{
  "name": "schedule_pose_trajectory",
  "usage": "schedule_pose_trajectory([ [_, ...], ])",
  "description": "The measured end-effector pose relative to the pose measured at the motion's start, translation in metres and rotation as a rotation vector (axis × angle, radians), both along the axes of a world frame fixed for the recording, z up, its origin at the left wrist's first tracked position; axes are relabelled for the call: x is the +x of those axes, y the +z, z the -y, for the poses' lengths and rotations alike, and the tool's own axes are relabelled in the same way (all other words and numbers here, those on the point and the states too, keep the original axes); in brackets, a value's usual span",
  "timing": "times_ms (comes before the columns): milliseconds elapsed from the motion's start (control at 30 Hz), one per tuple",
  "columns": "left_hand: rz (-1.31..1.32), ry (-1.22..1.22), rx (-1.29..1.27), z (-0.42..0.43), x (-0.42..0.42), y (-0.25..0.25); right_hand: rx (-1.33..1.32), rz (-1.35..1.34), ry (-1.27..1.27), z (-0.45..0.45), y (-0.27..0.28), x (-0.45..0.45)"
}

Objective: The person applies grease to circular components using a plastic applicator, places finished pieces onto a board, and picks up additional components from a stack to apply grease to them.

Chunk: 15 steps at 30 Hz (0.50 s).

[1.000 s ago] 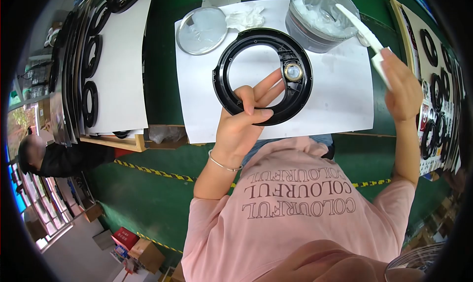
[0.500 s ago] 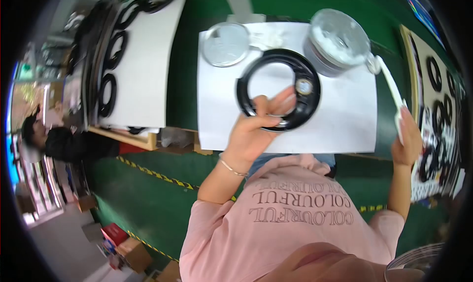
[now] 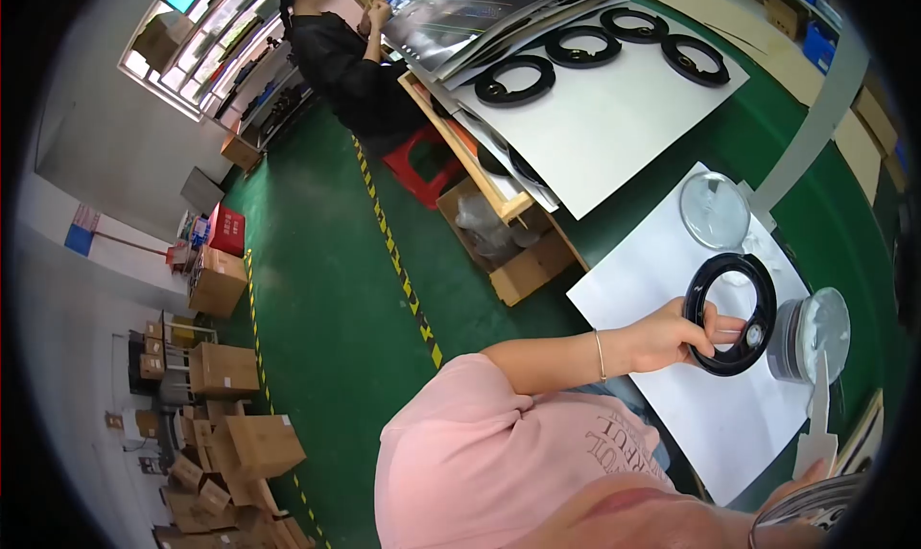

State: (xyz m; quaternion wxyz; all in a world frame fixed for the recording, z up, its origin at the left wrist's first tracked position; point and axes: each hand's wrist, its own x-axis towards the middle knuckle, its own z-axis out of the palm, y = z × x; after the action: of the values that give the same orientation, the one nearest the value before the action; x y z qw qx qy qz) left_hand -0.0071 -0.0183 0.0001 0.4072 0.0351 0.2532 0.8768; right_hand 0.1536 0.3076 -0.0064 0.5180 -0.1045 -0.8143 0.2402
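Note:
My left hand (image 3: 662, 338) grips a glossy black ring-shaped part (image 3: 765, 295) by its lower left side, fingers reaching through the opening. A small round silvery piece (image 3: 755, 335) sits on the ring's inner edge. Low at the right, my right hand (image 3: 814, 473) is mostly hidden behind my face and glasses. It holds a white spatula (image 3: 816, 447), whose narrow end reaches the clear tub (image 3: 789, 340) of whitish paste. The ring is held above a white sheet (image 3: 638, 295), left of the tub. A round clear lid (image 3: 715, 210) lies at the sheet's far end.
Several black rings (image 3: 516, 81) lie on a white board (image 3: 600, 137) across the green table. A grey strip (image 3: 815, 117) crosses the table behind the lid. A co-worker in black (image 3: 336, 65) sits beyond, near a red stool (image 3: 422, 170). Cardboard boxes (image 3: 254, 453) stand along the wall.
My view has swung left, so the table and hands appear farther right. The spatula's end is now at the tub's rim. My left hand still holds the black ring.

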Motion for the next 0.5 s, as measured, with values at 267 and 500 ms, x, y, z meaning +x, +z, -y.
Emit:
schedule_pose_trajectory([
  [267, -0.02, -0.037, -0.007, -0.002, -0.004, -0.001, -0.354, -0.103, 0.089, 0.006, 0.008, -0.015],
  [500, -0.022, -0.044, -0.005, -0.003, -0.006, -0.001, -0.467, -0.106, 0.231, 0.012, 0.013, -0.02],
])
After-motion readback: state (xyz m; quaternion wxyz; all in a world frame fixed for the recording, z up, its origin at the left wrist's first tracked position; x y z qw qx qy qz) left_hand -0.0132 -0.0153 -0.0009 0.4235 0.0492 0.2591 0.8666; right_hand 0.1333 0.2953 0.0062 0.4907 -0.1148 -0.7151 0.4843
